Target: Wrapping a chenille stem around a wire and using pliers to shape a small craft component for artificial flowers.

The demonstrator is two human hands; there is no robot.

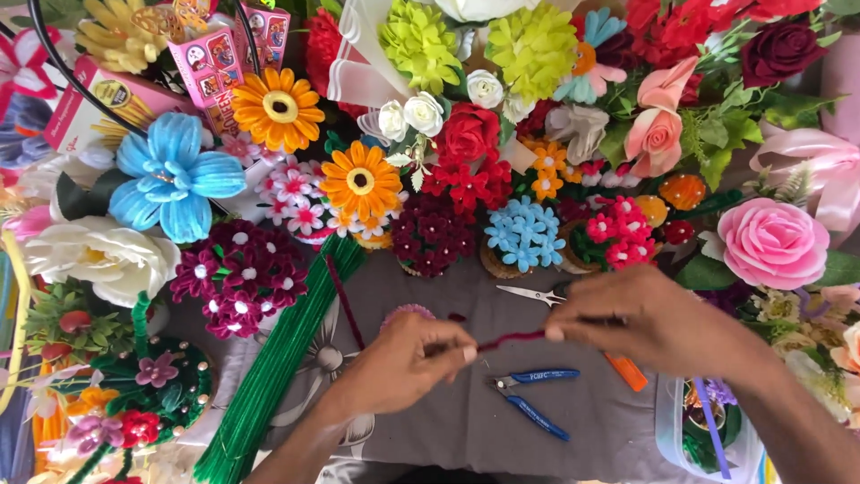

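Two bare hands, the left hand point(408, 358) and right hand point(640, 318), each pinch an end of a dark red pipe cleaner point(511, 339) above the grey cloth point(448, 421), unshaped as yet, blue-handled pliers point(533, 394) unused below.

The right hand point(649, 323) covers the far end of the dark red pipe cleaner point(511, 340) and most of the scissors point(535, 294), leaving only the blades showing. It also hides part of the orange-handled tool point(627, 371). The left hand point(403, 358) hides the pink round piece point(405, 311) except its far edge. The clear container point(667, 430) at the near right is cut off by the edge. Both forearms run out of the near edge.
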